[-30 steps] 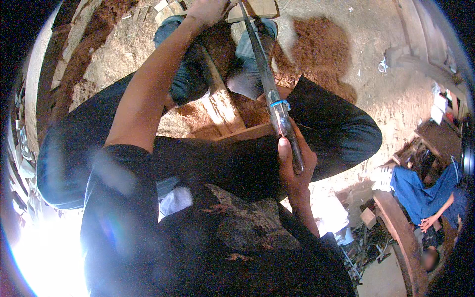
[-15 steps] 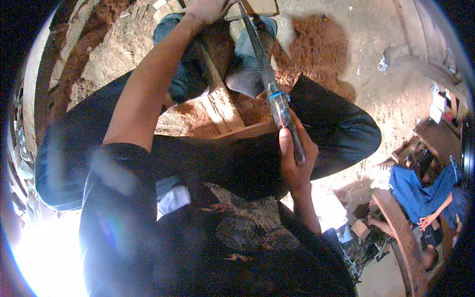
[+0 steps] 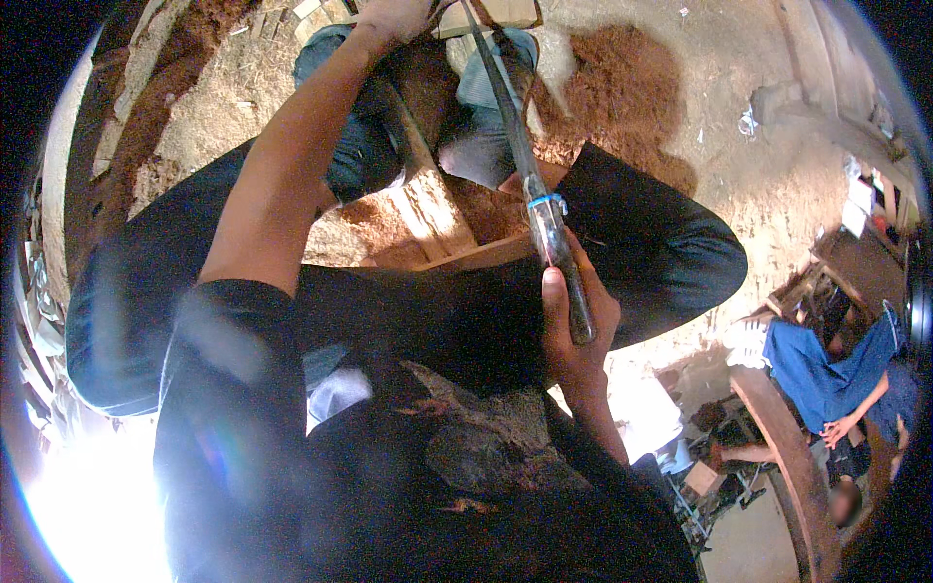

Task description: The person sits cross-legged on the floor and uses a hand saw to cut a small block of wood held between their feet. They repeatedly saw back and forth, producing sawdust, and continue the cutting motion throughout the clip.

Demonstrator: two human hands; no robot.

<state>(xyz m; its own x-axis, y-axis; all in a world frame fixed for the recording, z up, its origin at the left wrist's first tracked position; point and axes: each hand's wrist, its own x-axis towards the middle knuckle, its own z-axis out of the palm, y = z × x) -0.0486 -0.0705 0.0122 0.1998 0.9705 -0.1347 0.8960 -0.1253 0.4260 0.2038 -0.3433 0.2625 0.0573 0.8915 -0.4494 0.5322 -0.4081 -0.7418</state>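
Note:
My right hand (image 3: 581, 316) is closed around the dark handle of a long, narrow-bladed hand tool (image 3: 512, 121). A blue band circles the tool where handle meets blade. Its blade slants up and away past my right foot, narrowing toward the top edge; whether it is a saw or a file I cannot tell. My left hand (image 3: 394, 17) is stretched far out at the top edge, beside the blade's far end. Its fingers look curled, partly cut off by the picture's edge, and what they grip is hidden. A pale wooden block (image 3: 496, 13) lies just beyond my feet.
I sit with knees spread and slippered feet together. A wooden beam (image 3: 432, 209) runs between my legs. Brown sawdust-like material (image 3: 622, 102) covers the ground. At right, another person in blue trousers (image 3: 826, 374) sits by a curved timber (image 3: 792, 447) amid clutter.
My right hand has drawn the tool a short way back toward me, its handle lower than before. My left hand stays by the blade's far end. The whole view has shifted slightly.

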